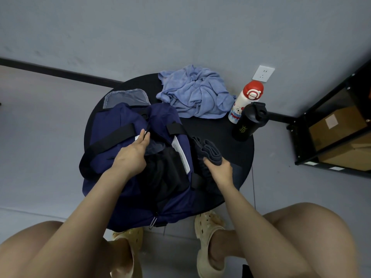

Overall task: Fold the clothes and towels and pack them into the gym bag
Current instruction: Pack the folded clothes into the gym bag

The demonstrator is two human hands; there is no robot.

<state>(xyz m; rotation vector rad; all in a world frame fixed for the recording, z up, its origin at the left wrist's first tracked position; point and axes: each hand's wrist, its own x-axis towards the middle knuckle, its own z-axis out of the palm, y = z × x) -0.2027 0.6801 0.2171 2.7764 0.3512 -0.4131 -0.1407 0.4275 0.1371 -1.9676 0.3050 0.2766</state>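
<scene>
Round black table (220, 127), crumpled blue towel (196, 93)

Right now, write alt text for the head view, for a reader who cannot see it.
A seated person's left hand holds open a navy fabric gym bag on a round black table, while the right hand grips a folded dark cloth beside it. A crumpled light-blue towel, a white and red bottle and a black bottle sit behind.
</scene>
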